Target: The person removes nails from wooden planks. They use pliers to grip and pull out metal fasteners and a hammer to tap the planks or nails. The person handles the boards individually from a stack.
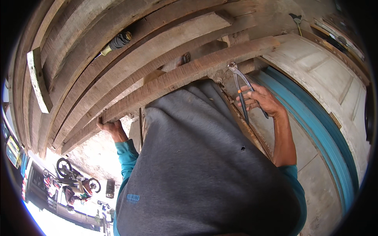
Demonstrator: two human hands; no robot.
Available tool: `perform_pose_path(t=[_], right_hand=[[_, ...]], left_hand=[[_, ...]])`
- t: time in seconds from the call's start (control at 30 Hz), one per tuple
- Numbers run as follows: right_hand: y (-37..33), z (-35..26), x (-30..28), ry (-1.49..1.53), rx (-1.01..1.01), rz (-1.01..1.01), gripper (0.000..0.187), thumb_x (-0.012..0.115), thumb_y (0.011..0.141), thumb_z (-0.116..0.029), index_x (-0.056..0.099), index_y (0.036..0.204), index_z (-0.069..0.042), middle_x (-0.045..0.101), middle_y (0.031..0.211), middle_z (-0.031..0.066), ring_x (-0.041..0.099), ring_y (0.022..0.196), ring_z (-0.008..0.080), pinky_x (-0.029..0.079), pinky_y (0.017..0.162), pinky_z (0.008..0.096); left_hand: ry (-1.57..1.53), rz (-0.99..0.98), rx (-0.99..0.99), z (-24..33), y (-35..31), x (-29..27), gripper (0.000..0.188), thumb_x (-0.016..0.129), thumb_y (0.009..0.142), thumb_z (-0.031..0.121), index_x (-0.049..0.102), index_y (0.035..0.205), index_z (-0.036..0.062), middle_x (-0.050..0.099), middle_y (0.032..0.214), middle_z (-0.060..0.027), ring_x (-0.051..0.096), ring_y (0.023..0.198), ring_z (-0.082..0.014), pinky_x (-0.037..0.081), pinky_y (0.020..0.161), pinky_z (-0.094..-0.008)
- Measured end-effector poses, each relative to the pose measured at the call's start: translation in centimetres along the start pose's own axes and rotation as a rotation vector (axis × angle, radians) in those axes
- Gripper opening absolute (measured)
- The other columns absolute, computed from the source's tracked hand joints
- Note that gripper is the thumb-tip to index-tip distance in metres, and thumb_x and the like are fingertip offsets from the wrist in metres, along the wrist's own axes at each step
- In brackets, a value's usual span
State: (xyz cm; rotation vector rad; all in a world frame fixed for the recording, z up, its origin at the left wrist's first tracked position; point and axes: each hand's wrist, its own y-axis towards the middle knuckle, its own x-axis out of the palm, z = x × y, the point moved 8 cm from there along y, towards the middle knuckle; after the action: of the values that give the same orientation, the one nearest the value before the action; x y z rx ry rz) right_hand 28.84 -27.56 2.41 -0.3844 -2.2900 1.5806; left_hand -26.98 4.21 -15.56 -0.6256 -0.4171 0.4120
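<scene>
A long wooden beam (189, 76) slants up from the left to the far right in front of my lap, which dark grey cloth covers. My left hand (113, 129) grips the beam's near edge toward its left end. In my right hand (264, 100) is a pair of pincers (238, 74) with dark handles and an orange band. Its fingers are curled about the handles, which stand apart. The metal jaws touch or nearly touch the beam's near face toward the right end; whether they grip a nail there is too small to tell.
Several more beams (165, 37) lie beyond, side by side. A tool with a black-wrapped handle (119, 41) and a pale wood block (38, 80) rest on them. At right are blue frame pieces (315, 118) and a white panelled door (323, 74). A motorcycle (76, 183) stands outside, lower left.
</scene>
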Motion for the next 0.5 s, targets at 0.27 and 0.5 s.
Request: perform_pose_path(t=[0.27, 0.5], right_hand=[[0.2, -0.4, 0.0, -0.026, 0.066, -0.006, 0.042, 0.047, 0.103, -0.022, 0.047, 0.136, 0.004, 0.07, 0.116, 0.0189, 0.073, 0.099, 0.0263, 0.06, 0.077, 0.0348], [0.3, -0.2, -0.3, -0.03, 0.112, 0.005, 0.044, 0.049, 0.103, -0.022, 0.048, 0.139, 0.003, 0.07, 0.119, 0.0214, 0.073, 0.1, 0.028, 0.061, 0.077, 0.0363]], left_hand=[[0.006, 0.028, 0.019, 0.0, 0.2, -0.5, 0.05, 0.055, 0.086, 0.039, 0.06, 0.121, 0.0036, 0.065, 0.118, -0.0151, 0.061, 0.114, -0.0336, 0.049, 0.103, -0.0557], [-0.009, -0.003, -0.002, 0.0, 0.2, -0.6, 0.05, 0.056, 0.085, 0.04, 0.061, 0.12, 0.0039, 0.066, 0.116, -0.0154, 0.062, 0.112, -0.0335, 0.05, 0.102, -0.0558]])
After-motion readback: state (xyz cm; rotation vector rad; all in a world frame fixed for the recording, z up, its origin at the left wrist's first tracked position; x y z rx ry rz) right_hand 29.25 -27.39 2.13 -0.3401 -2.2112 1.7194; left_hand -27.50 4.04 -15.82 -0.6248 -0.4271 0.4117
